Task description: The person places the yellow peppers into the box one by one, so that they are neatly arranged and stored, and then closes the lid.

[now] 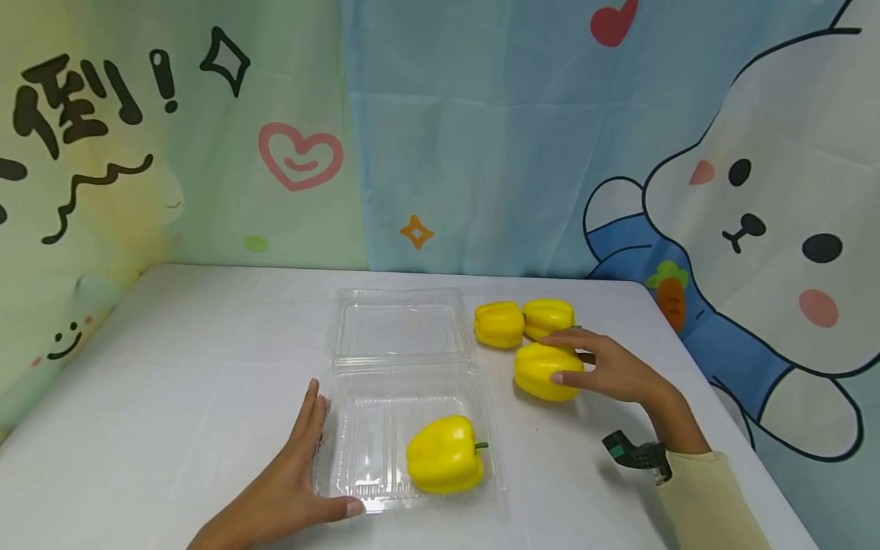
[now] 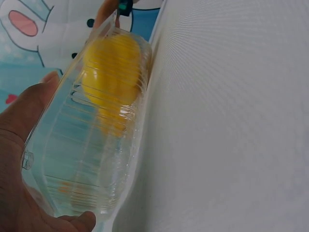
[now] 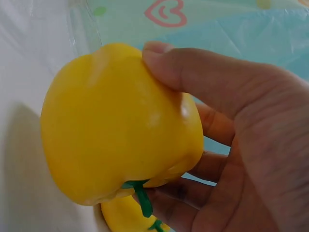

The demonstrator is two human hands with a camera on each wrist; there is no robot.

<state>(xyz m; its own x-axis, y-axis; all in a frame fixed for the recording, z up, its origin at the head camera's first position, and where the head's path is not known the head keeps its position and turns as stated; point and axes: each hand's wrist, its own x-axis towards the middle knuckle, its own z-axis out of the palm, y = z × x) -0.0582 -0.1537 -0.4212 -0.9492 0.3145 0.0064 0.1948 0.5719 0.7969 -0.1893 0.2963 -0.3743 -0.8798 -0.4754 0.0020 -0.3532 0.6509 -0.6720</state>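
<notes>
A clear plastic clamshell container [image 1: 357, 428] lies with its lid folded back. One yellow bell pepper [image 1: 445, 456] with a green stem sits in the right part of its base; the left wrist view shows this pepper [image 2: 113, 72] through the clear wall. My left hand [image 1: 285, 477] touches the container's near left corner, fingers straight along the left side and thumb at the front edge. To the right of the container, my right hand [image 1: 605, 367] grips another yellow bell pepper [image 3: 120, 125], thumb on one side and fingers on the other. That pepper's green stem points toward the palm side.
Two more yellow bell peppers [image 1: 499, 325] [image 1: 548, 317] lie side by side behind the right hand's pepper, right of the container lid [image 1: 402, 325]. A white cloth covers the table [image 1: 172, 382]. A printed curtain [image 1: 474, 153] hangs along its back edge.
</notes>
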